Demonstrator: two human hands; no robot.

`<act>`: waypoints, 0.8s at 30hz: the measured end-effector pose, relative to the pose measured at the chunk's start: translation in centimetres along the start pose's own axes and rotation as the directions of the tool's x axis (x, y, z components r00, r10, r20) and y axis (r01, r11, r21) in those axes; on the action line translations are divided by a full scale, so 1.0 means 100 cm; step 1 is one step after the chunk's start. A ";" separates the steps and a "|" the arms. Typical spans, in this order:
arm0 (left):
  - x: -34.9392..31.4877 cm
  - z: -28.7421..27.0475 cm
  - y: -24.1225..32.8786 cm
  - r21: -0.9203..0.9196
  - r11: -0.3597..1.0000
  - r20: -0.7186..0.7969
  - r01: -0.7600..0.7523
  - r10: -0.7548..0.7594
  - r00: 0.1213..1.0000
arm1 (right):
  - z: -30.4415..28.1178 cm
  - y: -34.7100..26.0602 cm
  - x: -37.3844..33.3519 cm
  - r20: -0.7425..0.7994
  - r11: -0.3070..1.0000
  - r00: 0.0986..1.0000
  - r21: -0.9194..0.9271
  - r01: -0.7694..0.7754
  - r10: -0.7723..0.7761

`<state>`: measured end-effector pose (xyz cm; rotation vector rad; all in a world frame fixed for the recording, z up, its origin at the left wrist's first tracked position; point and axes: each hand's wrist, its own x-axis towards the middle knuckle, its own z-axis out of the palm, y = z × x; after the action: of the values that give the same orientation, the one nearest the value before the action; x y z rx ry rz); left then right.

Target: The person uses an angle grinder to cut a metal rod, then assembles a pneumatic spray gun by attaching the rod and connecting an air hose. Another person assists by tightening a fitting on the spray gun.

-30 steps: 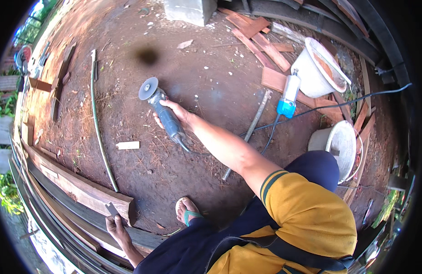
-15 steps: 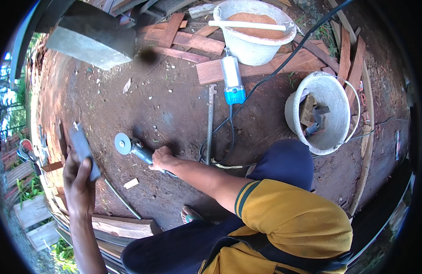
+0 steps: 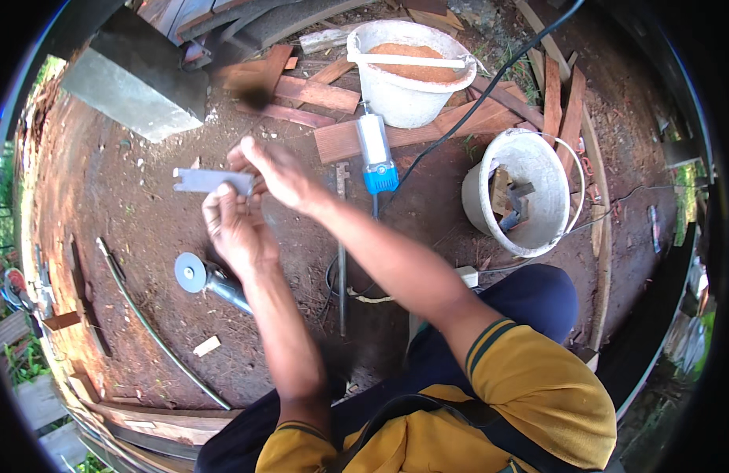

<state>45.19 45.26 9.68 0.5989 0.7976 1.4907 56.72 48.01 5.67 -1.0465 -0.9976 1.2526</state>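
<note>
Both hands are raised together above the dirt ground (image 3: 144, 205). The left hand (image 3: 237, 229) is clenched around a flat grey metal piece (image 3: 209, 180), and the right hand (image 3: 278, 169) pinches its near end. An angle grinder (image 3: 207, 277) lies below them.

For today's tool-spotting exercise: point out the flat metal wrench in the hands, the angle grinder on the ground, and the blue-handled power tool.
flat metal wrench (image 3: 203, 180), head view, on its flat shank.
angle grinder (image 3: 193, 273), head view, on its round disc.
blue-handled power tool (image 3: 376, 154), head view, on its pale body above the blue end.
</note>
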 end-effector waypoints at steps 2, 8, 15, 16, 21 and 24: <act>0.001 0.007 -0.037 -0.105 0.993 -0.020 0.049 -0.052 0.998 | -0.026 -0.029 -0.004 0.083 0.921 0.990 -0.366 0.135 -0.112; -0.003 0.046 -0.115 -0.149 0.941 0.456 0.304 -0.207 0.865 | -0.098 -0.147 -0.037 -0.151 0.683 0.988 -0.723 -0.098 -0.019; 0.011 0.068 -0.246 0.981 0.159 0.134 -0.114 -0.120 0.984 | -0.130 -0.204 -0.145 -0.476 0.817 0.877 -0.481 -0.319 0.062; 0.014 0.066 -0.255 0.980 0.172 0.136 -0.099 -0.219 0.966 | -0.132 -0.198 -0.145 -0.413 0.826 0.910 -0.503 -0.253 0.027; 0.029 0.040 -0.226 0.832 0.555 0.292 0.002 -0.441 0.849 | -0.146 -0.184 -0.131 -0.379 0.746 0.925 -0.626 -0.228 -0.035; 0.008 0.018 -0.171 0.444 0.869 0.438 0.218 -0.422 0.794 | -0.148 -0.195 -0.129 -0.125 0.361 0.962 -0.932 -0.030 -0.242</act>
<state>57.26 45.96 -2.56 1.0454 0.7050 0.7885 74.86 33.71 20.96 -1.9208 -1.6076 0.2791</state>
